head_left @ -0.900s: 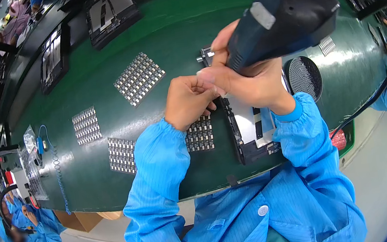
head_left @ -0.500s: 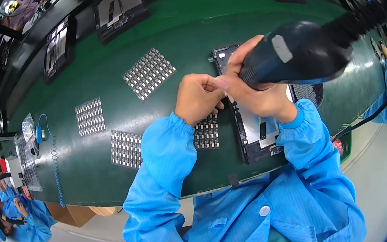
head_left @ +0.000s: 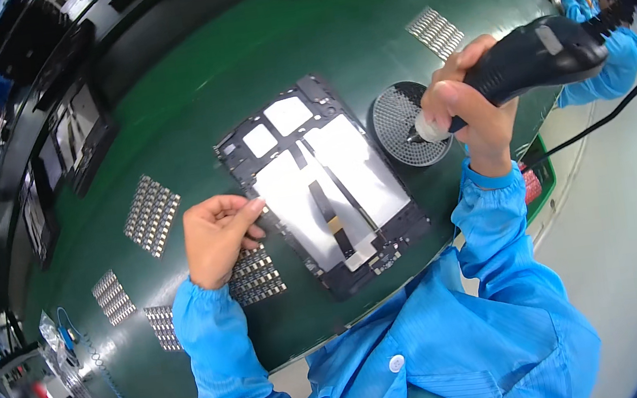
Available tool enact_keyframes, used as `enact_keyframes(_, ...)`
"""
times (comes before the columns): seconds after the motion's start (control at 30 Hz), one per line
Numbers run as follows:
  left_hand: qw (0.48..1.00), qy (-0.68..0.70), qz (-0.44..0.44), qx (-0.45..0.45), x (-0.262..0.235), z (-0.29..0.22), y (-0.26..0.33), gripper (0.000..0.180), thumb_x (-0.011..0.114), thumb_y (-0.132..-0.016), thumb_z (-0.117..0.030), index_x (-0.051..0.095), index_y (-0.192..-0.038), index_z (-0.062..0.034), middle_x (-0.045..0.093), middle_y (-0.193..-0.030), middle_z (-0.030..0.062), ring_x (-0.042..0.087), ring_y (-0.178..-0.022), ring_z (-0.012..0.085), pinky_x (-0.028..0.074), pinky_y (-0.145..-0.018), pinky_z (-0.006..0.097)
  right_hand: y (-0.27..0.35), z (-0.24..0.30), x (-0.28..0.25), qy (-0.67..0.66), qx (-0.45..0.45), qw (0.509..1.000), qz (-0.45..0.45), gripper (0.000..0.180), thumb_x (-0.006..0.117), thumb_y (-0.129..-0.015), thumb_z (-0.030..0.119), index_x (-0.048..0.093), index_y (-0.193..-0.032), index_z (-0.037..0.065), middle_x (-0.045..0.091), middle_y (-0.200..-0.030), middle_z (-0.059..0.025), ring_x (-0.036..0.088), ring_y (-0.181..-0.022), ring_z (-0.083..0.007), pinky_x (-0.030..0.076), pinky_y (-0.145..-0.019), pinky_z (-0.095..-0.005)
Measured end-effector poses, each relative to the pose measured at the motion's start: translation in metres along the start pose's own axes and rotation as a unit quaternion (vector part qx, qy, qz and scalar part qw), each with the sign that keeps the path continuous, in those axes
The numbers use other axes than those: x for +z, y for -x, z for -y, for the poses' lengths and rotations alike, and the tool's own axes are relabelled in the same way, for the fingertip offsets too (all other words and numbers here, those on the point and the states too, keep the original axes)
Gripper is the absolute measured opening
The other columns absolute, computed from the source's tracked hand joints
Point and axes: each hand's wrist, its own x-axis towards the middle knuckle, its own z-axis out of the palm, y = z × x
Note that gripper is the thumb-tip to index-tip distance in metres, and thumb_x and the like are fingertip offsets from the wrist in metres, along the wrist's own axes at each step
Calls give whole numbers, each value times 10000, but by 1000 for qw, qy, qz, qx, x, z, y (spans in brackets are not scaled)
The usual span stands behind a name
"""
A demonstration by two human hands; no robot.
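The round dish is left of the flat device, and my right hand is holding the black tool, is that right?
Not quite: the head view shows the round dish to the right of the flat device. Your right hand does hold the black tool.

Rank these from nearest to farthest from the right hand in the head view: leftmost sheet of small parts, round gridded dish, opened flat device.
From the right hand, holding the black tool:
1. Round gridded dish: just left of the hand.
2. Opened flat device: left of the dish.
3. Leftmost sheet of small parts: beyond the left hand.
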Motion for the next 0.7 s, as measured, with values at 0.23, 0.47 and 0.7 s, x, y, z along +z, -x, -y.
enact_keyframes(0.23,1000,-21,-8,-13,-2,0,2,202,704,-802,-129,620,-848,49,633,-692,79,604,-559,103,466,-451,183,4,-15,-7,58,28,998,-18,295,716,-708,-77,543,-942,-26,593,-601,-53,545,-481,-87,421,-440,-215)
enact_keyframes(0.47,1000,-15,-8,3,-1,2,3,186,688,-813,-114,617,-860,51,633,-697,82,607,-569,121,472,-471,198,2,-17,-12,88,44,994,37,349,664,-720,-124,468,-986,-11,549,-579,-77,538,-467,-122,431,-428,-237)
enact_keyframes(0.7,1000,-12,11,16,-2,4,1,201,670,-831,-129,613,-885,56,634,-711,95,612,-584,131,481,-479,205,3,-18,-13,88,53,994,23,337,685,-714,-116,486,-963,-9,546,-579,-68,534,-473,-107,423,-424,-228)
